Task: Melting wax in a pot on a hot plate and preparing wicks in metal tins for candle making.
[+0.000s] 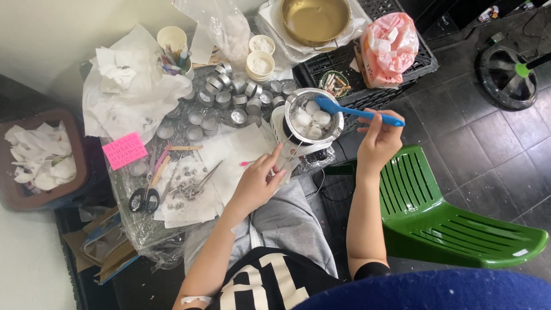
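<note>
A small metal pot (298, 102) holding white wax lumps (313, 119) stands on a white base at the table's right edge. My right hand (376, 140) grips the handle of a blue spatula (356, 112), whose blade rests over the pot's rim. My left hand (258, 181) pinches the pot's thin metal handle (290, 158) just below the pot. A thin pink stick (248, 163) lies by my left fingers.
Several small metal tins (232, 95) crowd the table's middle. Scissors (146, 192), a pink mould (124, 150), paper cups (259, 63), crumpled white paper (126, 86), a brass bowl (315, 20), a black crate (367, 80), a green chair (442, 218) and a brown bin (77, 166) surround me.
</note>
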